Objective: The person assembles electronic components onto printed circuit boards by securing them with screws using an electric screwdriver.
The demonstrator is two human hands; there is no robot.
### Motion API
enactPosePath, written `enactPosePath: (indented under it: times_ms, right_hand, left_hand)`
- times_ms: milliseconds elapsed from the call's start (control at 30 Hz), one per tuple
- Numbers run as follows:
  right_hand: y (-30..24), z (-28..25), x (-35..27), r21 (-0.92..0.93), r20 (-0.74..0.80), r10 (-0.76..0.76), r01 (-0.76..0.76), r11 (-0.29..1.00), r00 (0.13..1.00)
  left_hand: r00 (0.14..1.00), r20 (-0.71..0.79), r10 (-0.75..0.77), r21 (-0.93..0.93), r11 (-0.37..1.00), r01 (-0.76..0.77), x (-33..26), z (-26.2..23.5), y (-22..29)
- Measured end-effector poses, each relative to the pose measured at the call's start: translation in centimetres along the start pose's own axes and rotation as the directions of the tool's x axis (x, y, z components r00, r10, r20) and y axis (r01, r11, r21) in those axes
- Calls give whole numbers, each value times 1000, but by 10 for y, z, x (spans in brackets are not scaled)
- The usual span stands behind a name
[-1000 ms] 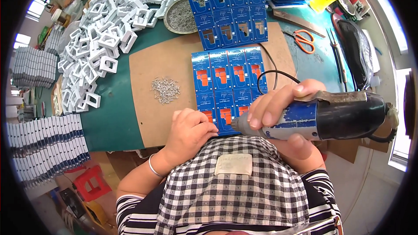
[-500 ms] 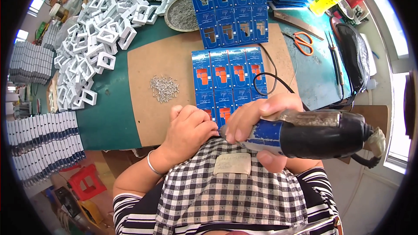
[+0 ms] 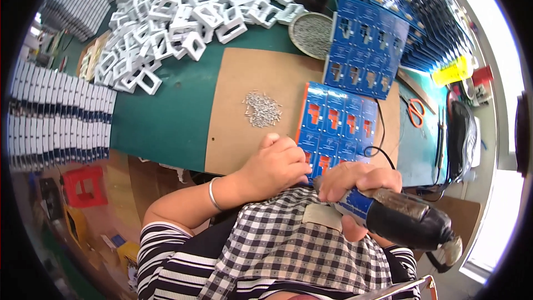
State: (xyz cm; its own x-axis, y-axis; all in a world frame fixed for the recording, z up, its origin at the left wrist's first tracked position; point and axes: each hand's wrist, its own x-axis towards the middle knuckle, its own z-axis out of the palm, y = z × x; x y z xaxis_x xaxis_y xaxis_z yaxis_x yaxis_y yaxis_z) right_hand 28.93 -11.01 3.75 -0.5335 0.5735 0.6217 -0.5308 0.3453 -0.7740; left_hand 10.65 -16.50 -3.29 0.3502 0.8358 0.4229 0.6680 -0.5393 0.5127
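Fingers of the right hand (image 3: 360, 179) wrap firmly around a blue-and-black corded electric screwdriver (image 3: 397, 219), gripping its blue front section near the tip, which is hidden behind the knuckles. Just beside it, the left hand (image 3: 275, 165) is loosely curled, its fingertips pressed down on the near edge of a blue sheet of carded packs with orange parts (image 3: 335, 128); whether it pinches anything small between the fingers cannot be told. That sheet lies on a brown cardboard mat (image 3: 244, 105) at the near edge of the green work surface (image 3: 161, 116), directly in front of the person's checked apron. The screwdriver looks rigid and fairly heavy toward its black rear, so a full-fist hold around the barrel, as here, seems the steady place to take it; its black cable (image 3: 383, 153) loops over the sheet and could drag. The carded sheet looks light, thin and bendable, best held flat by pressing near the spot being worked. Near the left hand sits a small heap of silver screws (image 3: 262, 109), tiny and likely to scatter. Farther off lie a second blue sheet (image 3: 363, 50), a round tray of screws (image 3: 312, 34), a pile of white plastic frames (image 3: 183, 22) and orange-handled scissors (image 3: 415, 112).
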Motion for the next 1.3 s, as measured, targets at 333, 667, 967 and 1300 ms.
enactPosePath:
  times_ms: [333, 667, 967, 1300]
  right_hand:
    - [7, -8, 0, 79, 31, 94, -96, 992, 995]
    - [-2, -30, -8, 220, -389, 153, -70, 973, 908]
    - [-33, -53, -19, 8, -232, -11, 13, 1000, 973]
    - [-33, -45, -24, 15, -234, -5, 9, 1000, 972]
  left_hand:
    - [940, -214, -265, 258, 913, 316, -15, -56, -84]
    - [962, -135, -239, 292, 918, 269, -5, -55, -88]
    - [994, 96, 57, 28, 998, -60, 15, 4, 8]
    - [964, 257, 72, 210, 969, -129, 21, 7, 19]
